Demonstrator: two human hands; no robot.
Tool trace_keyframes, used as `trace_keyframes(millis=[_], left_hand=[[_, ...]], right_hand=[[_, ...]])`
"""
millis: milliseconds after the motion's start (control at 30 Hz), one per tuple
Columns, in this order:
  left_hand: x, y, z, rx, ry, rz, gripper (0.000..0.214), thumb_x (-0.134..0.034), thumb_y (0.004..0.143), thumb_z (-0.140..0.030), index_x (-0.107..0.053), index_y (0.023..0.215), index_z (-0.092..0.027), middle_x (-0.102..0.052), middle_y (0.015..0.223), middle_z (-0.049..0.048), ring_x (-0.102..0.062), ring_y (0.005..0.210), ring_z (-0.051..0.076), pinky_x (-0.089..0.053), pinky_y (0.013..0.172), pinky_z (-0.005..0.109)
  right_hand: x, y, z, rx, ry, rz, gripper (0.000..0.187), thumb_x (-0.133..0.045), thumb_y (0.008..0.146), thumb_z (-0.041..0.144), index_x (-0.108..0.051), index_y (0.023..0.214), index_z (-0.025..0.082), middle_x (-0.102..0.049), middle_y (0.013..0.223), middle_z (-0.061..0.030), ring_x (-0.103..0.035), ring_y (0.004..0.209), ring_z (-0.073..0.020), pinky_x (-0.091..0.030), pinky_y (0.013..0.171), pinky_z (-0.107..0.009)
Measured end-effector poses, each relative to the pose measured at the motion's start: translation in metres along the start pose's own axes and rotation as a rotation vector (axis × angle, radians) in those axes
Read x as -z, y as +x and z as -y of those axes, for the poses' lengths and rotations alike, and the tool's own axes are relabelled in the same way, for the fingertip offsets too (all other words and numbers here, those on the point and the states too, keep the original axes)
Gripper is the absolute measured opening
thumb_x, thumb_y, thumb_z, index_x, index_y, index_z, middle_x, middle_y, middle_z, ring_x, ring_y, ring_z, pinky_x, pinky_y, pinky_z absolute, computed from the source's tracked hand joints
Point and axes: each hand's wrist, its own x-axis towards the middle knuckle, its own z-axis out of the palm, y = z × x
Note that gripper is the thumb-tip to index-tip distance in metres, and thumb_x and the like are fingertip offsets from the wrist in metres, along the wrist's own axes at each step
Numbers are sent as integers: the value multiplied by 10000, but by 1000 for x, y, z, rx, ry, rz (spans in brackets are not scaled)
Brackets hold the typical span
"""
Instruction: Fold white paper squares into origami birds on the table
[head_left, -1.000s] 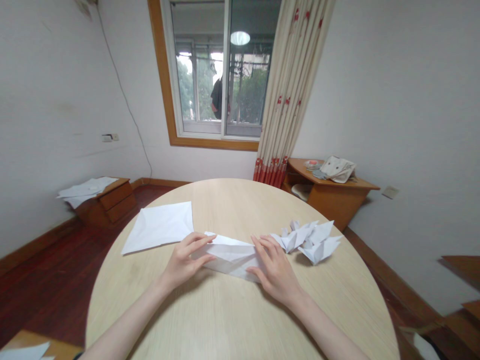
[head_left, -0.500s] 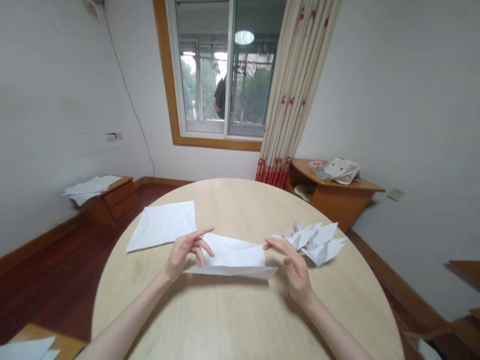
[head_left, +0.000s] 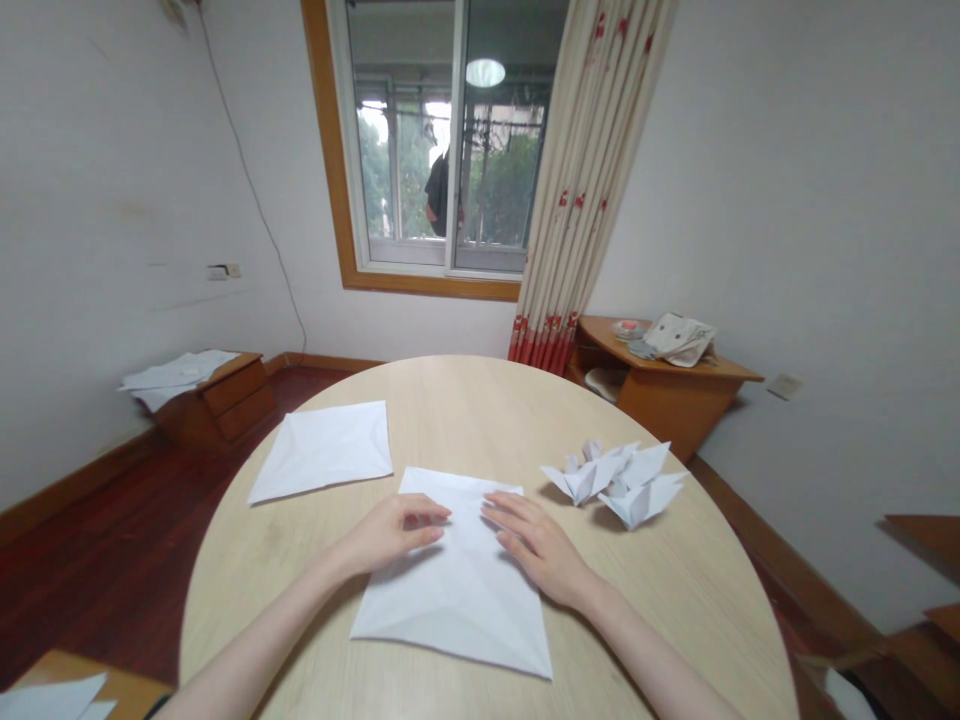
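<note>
A white creased paper sheet (head_left: 457, 590) lies unfolded and flat on the round wooden table (head_left: 675, 600) in front of me. My left hand (head_left: 394, 530) rests on its left upper part, fingers stretched flat and pressing down. My right hand (head_left: 536, 545) lies flat on its right upper part, fingers spread. Neither hand grips anything.
A stack of white paper (head_left: 322, 450) lies at the table's left rear. Several folded paper cranes (head_left: 619, 480) sit at the right. A low wooden cabinet (head_left: 217, 395) with sheets stands left, a side table (head_left: 667, 380) with a bag right, and a window behind.
The folded paper, pressed a second ago and then lifted between both hands, now lies opened out flat toward me. Both hands came down together onto its upper part.
</note>
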Motion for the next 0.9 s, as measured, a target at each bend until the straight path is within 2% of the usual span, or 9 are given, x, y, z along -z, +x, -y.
trace_keyframes(millis=[133,233,467,567,700,900], left_hand=[[-5,0,0,-43,109,29,268,-602,842,-348,-711,1036,-197,-721,1008,56,-649,863,193,-496,805,309],[-5,0,-1,-82,225,14,249,-574,866,-319,-714,1035,-202,-725,1017,58,-651,920,208,-484,851,326],[-5,-1,-1,-147,380,-16,250,-556,881,-301,-713,1062,-229,-730,1054,48,-655,991,232,-472,902,360],[-5,-1,0,-194,438,-11,283,-585,858,-324,-696,1101,-232,-725,1070,56,-652,1000,242,-468,909,373],[-5,-1,1,-228,452,10,390,-649,809,-372,-652,1174,-235,-696,1140,74,-638,1049,259,-403,1004,433],[-6,-2,2,-226,411,62,472,-671,811,-420,-596,1244,-247,-648,1229,90,-598,1137,260,-302,1089,487]], right_hand=[[-3,2,1,-36,-72,170,451,-371,986,417,-438,1395,240,-393,1476,-75,-327,1378,-219,-253,1132,-493],[-1,2,5,-65,-109,218,453,-393,983,409,-428,1401,239,-382,1480,-69,-326,1379,-216,-254,1135,-476],[4,1,11,-55,-185,136,423,-449,963,358,-486,1364,228,-542,1369,-50,-485,1246,-235,-355,1072,-443],[8,2,14,-31,-209,115,397,-467,954,328,-517,1335,229,-594,1311,-48,-525,1192,-232,-351,1071,-450],[15,1,21,-21,-272,108,400,-504,929,332,-539,1317,239,-633,1250,-71,-530,1199,-241,-322,1091,-480],[18,-1,23,54,-258,90,331,-515,916,310,-639,1198,187,-667,1180,-123,-553,1189,-241,-318,1094,-477]])
